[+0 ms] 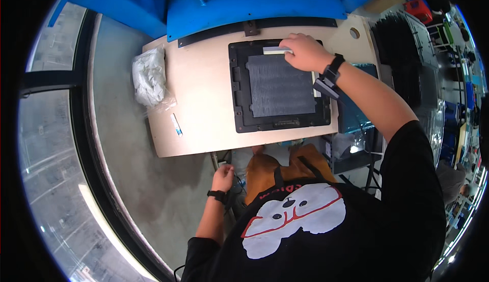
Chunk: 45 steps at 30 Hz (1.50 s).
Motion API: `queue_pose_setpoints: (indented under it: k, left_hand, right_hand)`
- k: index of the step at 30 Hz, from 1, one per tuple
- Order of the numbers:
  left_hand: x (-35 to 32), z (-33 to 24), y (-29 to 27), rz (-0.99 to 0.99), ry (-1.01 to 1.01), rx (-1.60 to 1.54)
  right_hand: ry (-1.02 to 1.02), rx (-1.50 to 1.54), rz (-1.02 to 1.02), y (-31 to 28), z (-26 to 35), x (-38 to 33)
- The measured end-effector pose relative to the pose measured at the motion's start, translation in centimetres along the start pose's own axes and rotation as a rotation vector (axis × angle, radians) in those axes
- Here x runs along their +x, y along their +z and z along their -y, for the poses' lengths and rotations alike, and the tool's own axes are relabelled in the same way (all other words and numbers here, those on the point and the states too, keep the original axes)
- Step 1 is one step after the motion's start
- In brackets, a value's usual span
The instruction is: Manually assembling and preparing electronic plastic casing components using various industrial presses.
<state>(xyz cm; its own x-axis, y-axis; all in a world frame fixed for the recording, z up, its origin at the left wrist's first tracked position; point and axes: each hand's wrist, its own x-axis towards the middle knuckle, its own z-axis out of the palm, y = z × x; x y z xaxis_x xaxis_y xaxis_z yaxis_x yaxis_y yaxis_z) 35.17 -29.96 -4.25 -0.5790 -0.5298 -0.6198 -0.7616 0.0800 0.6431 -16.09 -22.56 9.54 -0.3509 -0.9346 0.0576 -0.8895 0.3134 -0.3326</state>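
My right hand (307, 52) reaches over the far side of a black rectangular frame (239, 121) on the table. Its fingers and thumb are closed on the right end of a whitish strip (274, 50). That strip lies along the far edge of a dark grey ridged panel (282, 86), which sits inside the frame. Part of a cream-coloured strip (315, 82) shows at the panel's right side, below my wrist. Away from the frame, my left hand (222, 178) hangs off the table's near edge, fingers curled in, with nothing visible in it.
The light wooden table (198, 124) carries a clear plastic bag of white pieces (149, 77) and a small white-and-blue tube (176, 125) on its left. Blue machinery (249, 14) stands over the far edge. Dark stacked material (400, 47) is at the right, glass panels at the left.
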Motion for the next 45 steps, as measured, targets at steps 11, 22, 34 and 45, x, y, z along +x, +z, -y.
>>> queue_pose_setpoints:
  k: [11, 22, 34, 45]
  left_hand:
    - [2.7, -25.7, 0.6, 0.026, 0.946, 0.241]
    - [9.6, -36.6, 8.5, 0.025, 1.040, 0.898]
    - [12.0, -41.1, 9.9, 0.088, 0.905, 1.247]
    - [11.5, -41.3, 10.0, 0.101, 0.851, 1.271]
  right_hand:
    - [0.846, 0.611, -0.350, -3.1, -3.0, -30.7]
    - [0.804, 0.869, -0.518, 2.6, 3.0, -32.1]
    - [0.698, 0.596, 0.007, 3.7, -3.8, -13.4]
    - [0.693, 0.640, 0.088, 2.4, -4.2, -13.2]
